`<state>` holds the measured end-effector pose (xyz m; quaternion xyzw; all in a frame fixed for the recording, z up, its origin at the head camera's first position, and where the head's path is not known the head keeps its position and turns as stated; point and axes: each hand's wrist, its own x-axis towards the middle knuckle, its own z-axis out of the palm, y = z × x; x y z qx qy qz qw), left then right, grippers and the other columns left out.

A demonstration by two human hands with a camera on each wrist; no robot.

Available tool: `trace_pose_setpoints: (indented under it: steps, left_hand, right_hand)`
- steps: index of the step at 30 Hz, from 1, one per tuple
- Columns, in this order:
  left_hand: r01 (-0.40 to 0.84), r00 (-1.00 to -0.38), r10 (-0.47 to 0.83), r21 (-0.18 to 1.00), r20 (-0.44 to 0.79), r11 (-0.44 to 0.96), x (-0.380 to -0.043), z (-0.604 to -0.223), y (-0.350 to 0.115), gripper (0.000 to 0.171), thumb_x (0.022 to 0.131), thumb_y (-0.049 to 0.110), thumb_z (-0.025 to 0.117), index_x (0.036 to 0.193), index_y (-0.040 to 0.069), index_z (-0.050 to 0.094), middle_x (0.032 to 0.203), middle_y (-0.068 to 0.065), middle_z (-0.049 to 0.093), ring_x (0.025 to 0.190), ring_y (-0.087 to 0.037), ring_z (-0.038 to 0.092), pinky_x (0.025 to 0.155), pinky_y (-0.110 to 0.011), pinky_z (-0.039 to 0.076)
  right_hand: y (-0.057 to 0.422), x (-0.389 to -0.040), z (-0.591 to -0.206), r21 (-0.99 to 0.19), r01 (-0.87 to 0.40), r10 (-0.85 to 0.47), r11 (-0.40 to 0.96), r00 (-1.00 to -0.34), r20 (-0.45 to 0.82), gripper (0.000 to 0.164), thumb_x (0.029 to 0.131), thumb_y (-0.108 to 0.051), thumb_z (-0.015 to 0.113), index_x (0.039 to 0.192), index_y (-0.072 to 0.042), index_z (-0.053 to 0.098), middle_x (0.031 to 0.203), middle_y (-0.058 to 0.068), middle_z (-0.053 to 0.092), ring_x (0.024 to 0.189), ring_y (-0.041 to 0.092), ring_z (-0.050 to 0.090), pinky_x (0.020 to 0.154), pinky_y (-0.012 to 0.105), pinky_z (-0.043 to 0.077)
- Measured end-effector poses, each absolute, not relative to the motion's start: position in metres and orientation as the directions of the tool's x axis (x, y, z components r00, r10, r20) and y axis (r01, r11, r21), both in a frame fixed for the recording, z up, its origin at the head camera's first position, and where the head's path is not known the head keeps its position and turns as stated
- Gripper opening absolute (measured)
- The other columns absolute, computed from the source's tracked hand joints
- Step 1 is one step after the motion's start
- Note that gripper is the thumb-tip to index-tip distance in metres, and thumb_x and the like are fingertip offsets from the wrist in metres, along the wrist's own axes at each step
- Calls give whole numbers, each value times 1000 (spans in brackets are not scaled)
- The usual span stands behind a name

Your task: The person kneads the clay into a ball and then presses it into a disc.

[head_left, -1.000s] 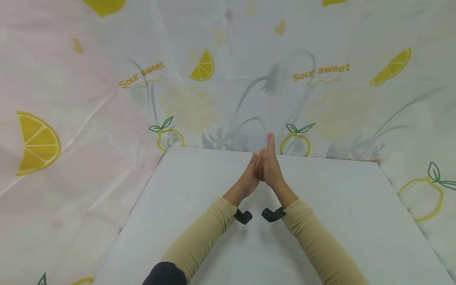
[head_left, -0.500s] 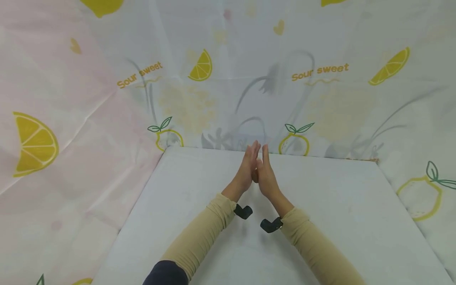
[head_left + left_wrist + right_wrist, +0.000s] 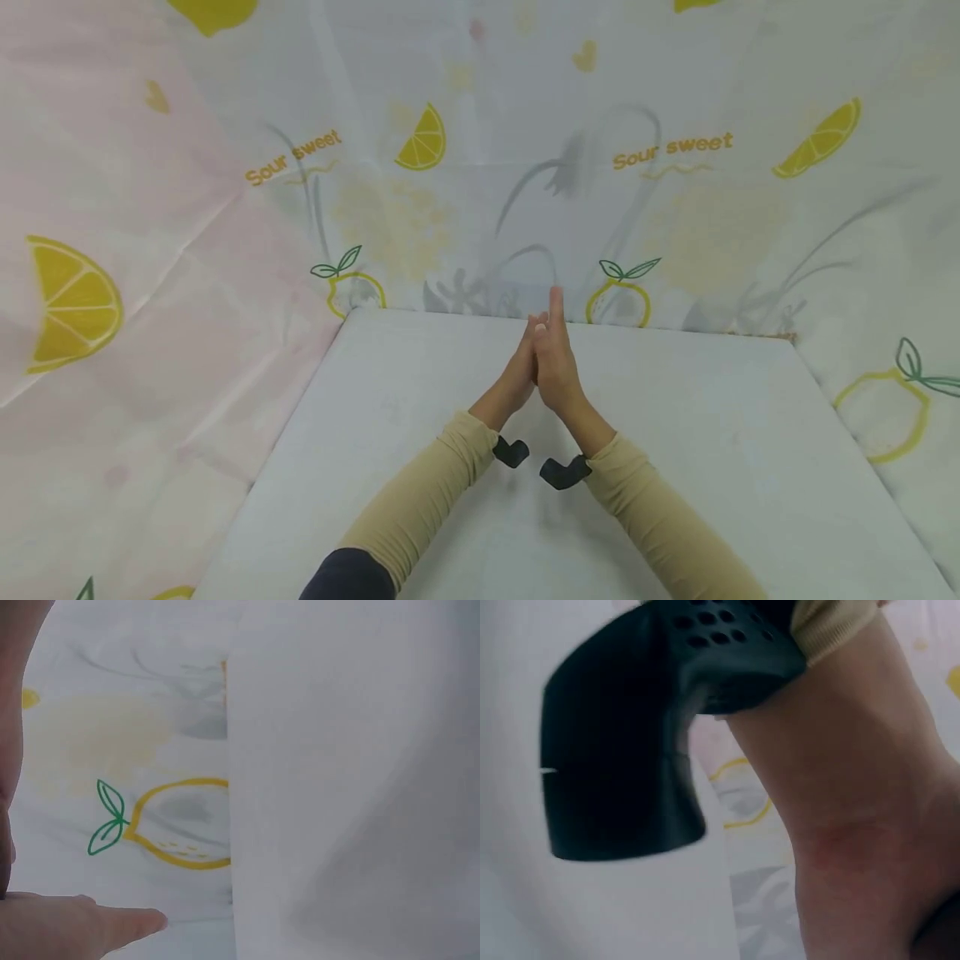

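Note:
In the head view my left hand (image 3: 516,372) and right hand (image 3: 557,371) meet palm side to palm side above the far part of the white table. One finger of the right hand points straight up, higher than the left fingertips. The left fingers lean against the right hand and are partly hidden by it. No object shows between the hands. In the left wrist view a finger (image 3: 124,926) reaches in from the lower left. The right wrist view shows a bare wrist (image 3: 847,772) close up, beside a black curved camera mount (image 3: 615,742).
The white table (image 3: 720,467) runs back to a hanging cloth (image 3: 480,200) printed with lemons and lettering. A black mount sits at each wrist, the left one (image 3: 512,452) and the right one (image 3: 564,473). Tan sleeves (image 3: 420,492) cover the forearms.
Half a second ago the left fingers stood straight up, slightly apart from the right ones; now they sit lower and the hands are together. The right hand has shifted slightly left.

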<state>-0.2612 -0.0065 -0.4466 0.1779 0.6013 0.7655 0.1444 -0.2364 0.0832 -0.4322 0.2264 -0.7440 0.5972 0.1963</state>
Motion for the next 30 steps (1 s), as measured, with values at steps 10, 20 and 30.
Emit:
trace_pose_setpoints:
  steps: [10,20,30]
  left_hand:
    - [52,-837,525,977,156,-206,-256,-438,-11,82,103,66,7,164,12,-5,171,-3,-7,156,-17,-10,124,-51,-4]
    - [154,-867,441,967,231,-203,-264,-427,-16,114,85,92,19,164,13,-2,171,-6,-4,156,-17,-7,125,-46,0]
    - [50,-952,300,998,63,-49,-269,-430,-16,85,97,78,13,165,27,5,170,9,-4,155,-12,-6,124,-48,-1]
  right_hand:
    - [108,-267,-439,-862,-478,-67,170,-878,474,62,109,-21,24,162,-1,-3,170,14,-3,156,26,-1,125,46,3]
    - [104,-240,-427,-933,-342,-169,113,-932,321,62,110,-23,18,159,6,-6,168,21,-7,156,31,-5,125,49,0]
    - [85,-214,-422,-903,-424,-201,75,-893,403,65,108,-12,23,158,4,-14,170,16,-5,156,26,-4,124,50,0]
